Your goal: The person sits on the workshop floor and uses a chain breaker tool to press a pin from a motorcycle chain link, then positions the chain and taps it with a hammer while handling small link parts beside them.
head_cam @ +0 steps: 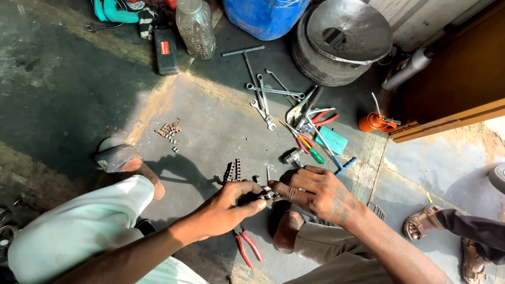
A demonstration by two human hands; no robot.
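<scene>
Greasy dark metal chain (235, 171) runs away from your left hand (226, 208); both hands, right hand (315, 192) too, pinch its near end.

Both forearms reach fwd, hands meeting at centre. Left hand (226, 206) pinches w/ thumb and fingers curled shut; right hand (315, 192) lies palm-down, fingers bent, fingertips touching the left's.
</scene>
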